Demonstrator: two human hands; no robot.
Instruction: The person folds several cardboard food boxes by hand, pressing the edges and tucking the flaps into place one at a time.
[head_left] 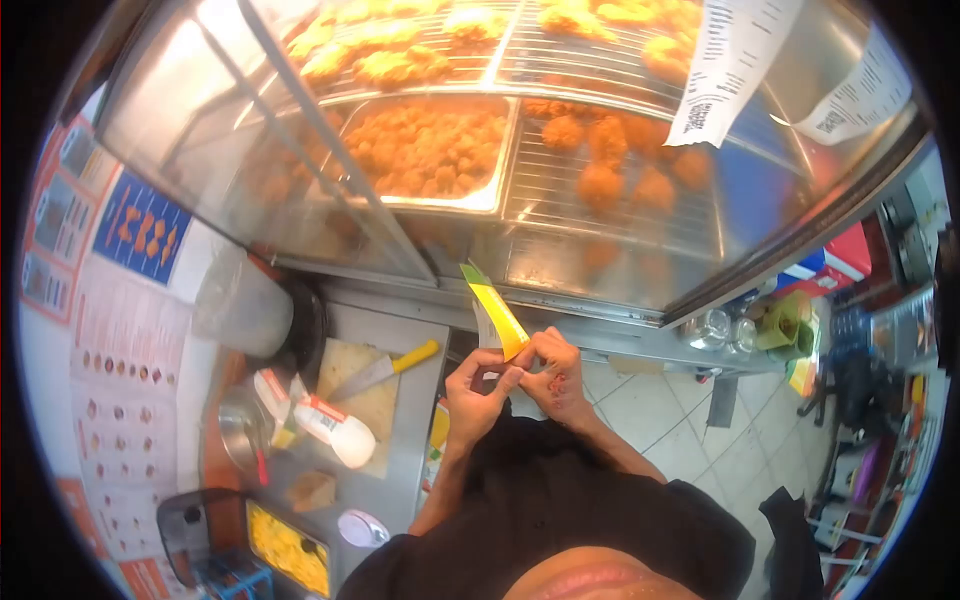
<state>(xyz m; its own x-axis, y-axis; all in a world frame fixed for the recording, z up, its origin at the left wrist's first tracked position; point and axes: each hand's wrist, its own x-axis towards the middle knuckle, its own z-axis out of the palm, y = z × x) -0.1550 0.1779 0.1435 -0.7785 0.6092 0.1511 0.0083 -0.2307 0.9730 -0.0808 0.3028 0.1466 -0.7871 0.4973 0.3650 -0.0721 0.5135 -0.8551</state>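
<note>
My left hand (483, 385) and my right hand (552, 372) meet in front of my chest, both closed with a pinch on the lower end of a flat yellow-and-green folded paper or card packet (500, 315). A pale inner side shows along its left edge. The packet points up and left toward the glass of a heated display cabinet (475, 280). Inside the cabinet, a metal tray (440, 203) holds many small fried pieces, and fried chicken pieces (600, 150) lie on wire racks. My fingers hide the packet's lower end.
To the left, a yellow-handled knife (390, 368) lies on a cutting board (352, 362), beside a white bottle (345, 435). A tray of yellow slices (290, 550) stands nearer. Receipts (722, 75) hang on the cabinet glass. Glass jars (707, 328) stand at right above a tiled floor (690, 440).
</note>
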